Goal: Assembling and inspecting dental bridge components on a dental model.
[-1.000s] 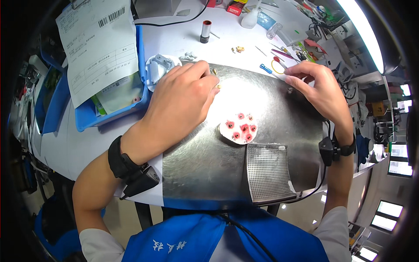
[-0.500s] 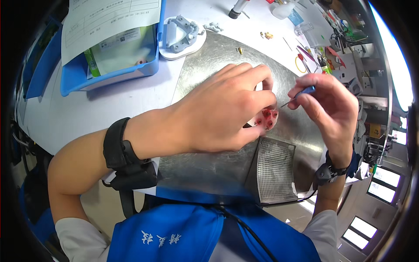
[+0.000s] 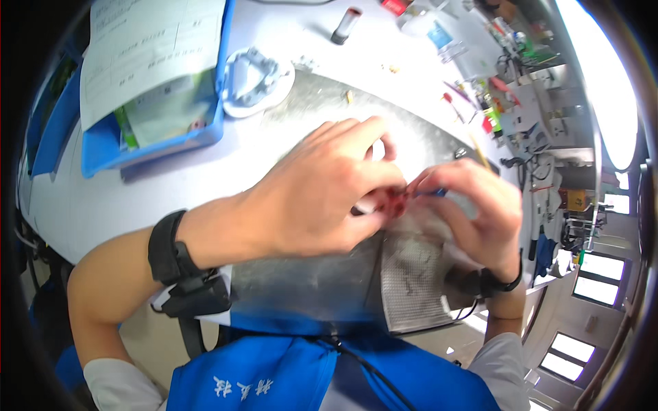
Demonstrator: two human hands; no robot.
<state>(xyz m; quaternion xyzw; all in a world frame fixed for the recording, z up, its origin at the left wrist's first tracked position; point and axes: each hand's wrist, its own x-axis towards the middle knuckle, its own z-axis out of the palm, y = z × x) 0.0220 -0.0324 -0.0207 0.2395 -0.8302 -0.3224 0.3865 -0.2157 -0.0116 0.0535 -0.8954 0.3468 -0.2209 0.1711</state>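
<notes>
Clock centred on the red-spotted disc. Far left, 9 to 10 o'clock: blue bin on the white surface, paper sheet lying over its top, green-edged packet inside. 8 o'clock: black wristband with a boxy unit, on the left forearm. 10 to 11 o'clock: grey model on a round white base, at the edge of the metal plate.

9 o'clock: left hand, half curled, fingers at the disc's far side, thumb at its near side, gripping it. Disc sits between the two hands, over the metal plate, mostly covered by the left fingers. 11 o'clock: small gold piece on the plate; further out, dark tube with reddish end, standing. 12 o'clock: small yellowish bits. 5 to 6 o'clock: perforated sheet, near the plate's front edge.

3 o'clock: right hand, thumb and fingers closed in a pinch on a blue-handled tool, working end toward the disc. Blurred there; can't tell if the tip touches. Far right, 1 to 2 o'clock: cluttered tools.
</notes>
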